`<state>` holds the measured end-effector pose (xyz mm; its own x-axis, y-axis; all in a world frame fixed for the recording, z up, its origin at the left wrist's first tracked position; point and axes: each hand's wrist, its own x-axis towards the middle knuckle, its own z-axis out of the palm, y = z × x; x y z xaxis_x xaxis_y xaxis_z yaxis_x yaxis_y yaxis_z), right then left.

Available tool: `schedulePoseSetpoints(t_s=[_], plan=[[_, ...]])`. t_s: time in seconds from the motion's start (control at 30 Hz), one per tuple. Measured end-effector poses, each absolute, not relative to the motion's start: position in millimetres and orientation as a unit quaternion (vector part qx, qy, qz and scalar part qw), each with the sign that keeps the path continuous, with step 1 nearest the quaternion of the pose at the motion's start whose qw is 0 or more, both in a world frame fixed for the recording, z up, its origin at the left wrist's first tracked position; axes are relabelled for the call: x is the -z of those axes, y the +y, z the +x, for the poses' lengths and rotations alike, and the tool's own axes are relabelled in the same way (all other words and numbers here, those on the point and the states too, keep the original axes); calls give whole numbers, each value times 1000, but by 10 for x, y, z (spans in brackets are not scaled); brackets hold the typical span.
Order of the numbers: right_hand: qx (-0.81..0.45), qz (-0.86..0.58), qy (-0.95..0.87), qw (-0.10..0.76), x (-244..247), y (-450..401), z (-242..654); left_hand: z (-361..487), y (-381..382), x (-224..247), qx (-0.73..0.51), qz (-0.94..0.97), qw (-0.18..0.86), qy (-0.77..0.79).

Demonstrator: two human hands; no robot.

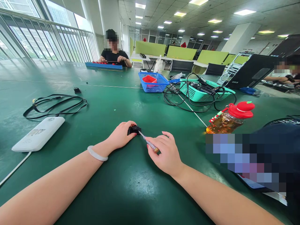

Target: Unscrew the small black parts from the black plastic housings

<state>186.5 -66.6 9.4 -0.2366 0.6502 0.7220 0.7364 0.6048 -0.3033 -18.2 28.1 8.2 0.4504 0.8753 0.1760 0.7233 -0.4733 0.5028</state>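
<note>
"Bare forearms (pixel 58 184) slant in from the desk's (pixel 112 106) near edge. What's gripped?"

"Left hand (pixel 123 134), palm down, pinches a small black part (pixel 134 128) on the desktop, well inside the near edge. Right hand (pixel 165 153) is closed around a screwdriver (pixel 152 145), its tip at the part, some fingers raised."

"Anything legible?"

"Grey marking on the white device (pixel 39 134), towards the left edge; I can't read it."

"And containers?"

"Towards the right edge, a red-capped bottle (pixel 228 120) holds amber liquid. Beyond, a teal basket (pixel 194 93) overflows with black cables (pixel 206 89); beside it, a blue basket (pixel 156 87) holds something red (pixel 150 79). At the far edge, a person (pixel 114 55) sits behind a blue tray (pixel 105 66)."
</note>
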Motion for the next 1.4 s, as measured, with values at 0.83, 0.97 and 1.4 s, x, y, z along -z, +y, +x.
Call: schedulePoseSetpoints(t_s=[0.83,0.97,1.4], plan=[[58,-427,-796,425,-86,-676,1859,-175,291,-77,-204,832,179,485],[69,-439,-784,433,-94,-673,1860,-177,283,-89,-210,834,179,478],[55,-497,-736,457,-74,-621,1897,-213,296,-50,-212,839,194,462]])
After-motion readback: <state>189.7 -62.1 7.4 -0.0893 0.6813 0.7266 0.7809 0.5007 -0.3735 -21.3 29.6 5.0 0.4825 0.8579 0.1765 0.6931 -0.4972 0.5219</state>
